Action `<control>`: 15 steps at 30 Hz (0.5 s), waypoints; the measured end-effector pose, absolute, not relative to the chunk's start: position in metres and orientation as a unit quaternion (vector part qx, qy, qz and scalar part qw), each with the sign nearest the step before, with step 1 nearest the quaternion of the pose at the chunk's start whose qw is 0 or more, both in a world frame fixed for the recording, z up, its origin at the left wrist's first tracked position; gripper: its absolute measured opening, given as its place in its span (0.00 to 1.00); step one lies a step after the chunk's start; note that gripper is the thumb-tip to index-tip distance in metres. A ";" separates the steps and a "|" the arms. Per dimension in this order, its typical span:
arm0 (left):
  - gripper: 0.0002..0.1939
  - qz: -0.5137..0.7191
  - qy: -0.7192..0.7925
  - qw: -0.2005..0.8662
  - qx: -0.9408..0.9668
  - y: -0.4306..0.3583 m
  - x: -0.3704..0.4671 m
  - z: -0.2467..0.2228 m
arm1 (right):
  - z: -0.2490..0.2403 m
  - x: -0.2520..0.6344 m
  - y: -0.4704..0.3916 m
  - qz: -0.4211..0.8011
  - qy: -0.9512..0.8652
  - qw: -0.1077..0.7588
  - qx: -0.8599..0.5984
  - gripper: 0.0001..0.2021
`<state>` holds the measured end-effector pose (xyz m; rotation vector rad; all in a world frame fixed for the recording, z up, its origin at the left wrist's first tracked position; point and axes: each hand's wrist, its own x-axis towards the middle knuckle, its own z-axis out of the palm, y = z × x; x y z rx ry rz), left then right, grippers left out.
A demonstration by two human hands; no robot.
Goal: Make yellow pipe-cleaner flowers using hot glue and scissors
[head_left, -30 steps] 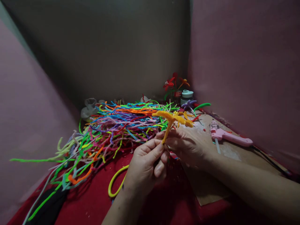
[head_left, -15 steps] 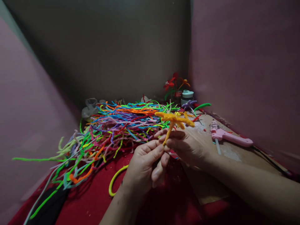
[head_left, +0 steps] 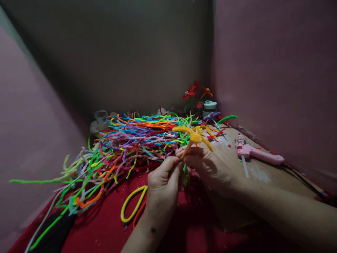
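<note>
Head view: you hold an orange-yellow fuzzy pipe-cleaner flower (head_left: 196,137) up in front of you, above the deep red cloth (head_left: 105,221), its petals spread at the top and its stem slanting down into your fingertips. Gripping it low, on the stem, seems to leave the petals uncrushed and in plain sight. Your left hand (head_left: 162,186) pinches the stem's lower end between thumb and forefinger, with no gap showing; its other fingers are curled and mostly hidden. Your right hand (head_left: 209,167) meets it from the other side, fingertips drawn close together at the same stem, though you cannot tell from here how firmly they press. A bright green fuzzy piece (head_left: 185,172) shows just below your fingers; whether you are holding it is unclear.

Left of your hands, the heaped multicoloured pipe cleaners (head_left: 142,135) lie mostly side by side, probably so that single strands pull out easily. On your right, the pink plastic glue gun (head_left: 259,154) lies on the flat brown cardboard sheet (head_left: 279,182), which likely catches drips. Beside your left wrist, a smooth yellow loop (head_left: 122,211) rests on the cloth, perhaps a tool handle.
</note>
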<state>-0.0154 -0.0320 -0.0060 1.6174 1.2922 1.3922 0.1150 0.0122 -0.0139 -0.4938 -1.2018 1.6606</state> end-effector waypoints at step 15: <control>0.10 0.507 0.338 0.673 0.419 -0.025 -0.020 0.002 | -0.020 0.119 0.019 0.739 -0.454 0.466 -0.175 0.04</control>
